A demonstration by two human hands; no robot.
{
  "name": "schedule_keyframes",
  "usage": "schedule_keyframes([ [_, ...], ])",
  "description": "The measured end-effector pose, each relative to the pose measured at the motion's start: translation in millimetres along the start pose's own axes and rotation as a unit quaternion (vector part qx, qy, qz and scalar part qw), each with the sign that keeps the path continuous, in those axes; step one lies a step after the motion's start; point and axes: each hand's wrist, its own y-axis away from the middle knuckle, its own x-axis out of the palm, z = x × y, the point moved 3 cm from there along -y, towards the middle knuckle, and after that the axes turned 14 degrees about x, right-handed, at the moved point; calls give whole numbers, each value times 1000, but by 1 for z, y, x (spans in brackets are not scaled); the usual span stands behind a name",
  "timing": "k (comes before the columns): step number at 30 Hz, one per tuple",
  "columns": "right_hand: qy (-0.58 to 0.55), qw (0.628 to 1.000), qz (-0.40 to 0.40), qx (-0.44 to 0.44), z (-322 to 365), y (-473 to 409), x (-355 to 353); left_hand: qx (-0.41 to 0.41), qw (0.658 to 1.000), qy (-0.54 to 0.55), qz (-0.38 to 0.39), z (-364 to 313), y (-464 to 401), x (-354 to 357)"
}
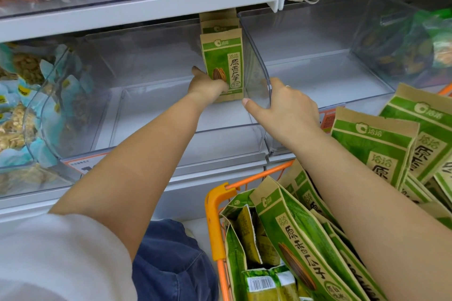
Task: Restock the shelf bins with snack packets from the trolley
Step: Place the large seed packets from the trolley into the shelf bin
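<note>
A clear plastic shelf bin (156,115) sits in the middle of the shelf. A few green-and-tan snack packets (223,61) stand upright against its right wall. My left hand (208,87) reaches into the bin and grips the front packet at its lower left. My right hand (286,107) grips the bin's curved right wall (259,73), thumb inside. The orange trolley (215,215) at lower right holds several more of the same packets (300,247). More packets (381,139) are stacked at the right.
To the right stands another clear bin (325,73) with nothing visible inside. Bins of blue-wrapped snacks (31,110) are at left, and green bags (433,41) at far right. An upper shelf (137,10) with dried-fruit bins overhangs. Orange price tags (80,161) line the shelf edge.
</note>
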Motion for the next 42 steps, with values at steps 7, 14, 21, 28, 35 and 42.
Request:
schedule_keyframes([
  [7, 4, 1000, -2, 3, 1, 1, -2, 14, 993, 114, -31, -4, 1, -3],
  [14, -26, 1000, 6, 7, 0, 1, -1, 19, 981, 179, -78, -17, 7, -21],
  [21, -247, 968, 46, 17, 12, 9, -38, 179, 963, 129, -154, -60, 63, -63],
  [28, -103, 991, 80, -41, -3, 62, -83, 311, 891, 159, 290, -59, 191, -40],
  [35, -80, 975, 202, -51, -33, 103, -81, 346, 885, 90, 299, -42, 208, -28],
  [42, -193, 948, 251, -38, -22, 104, -68, 210, 931, 287, 86, -55, 199, -46],
])
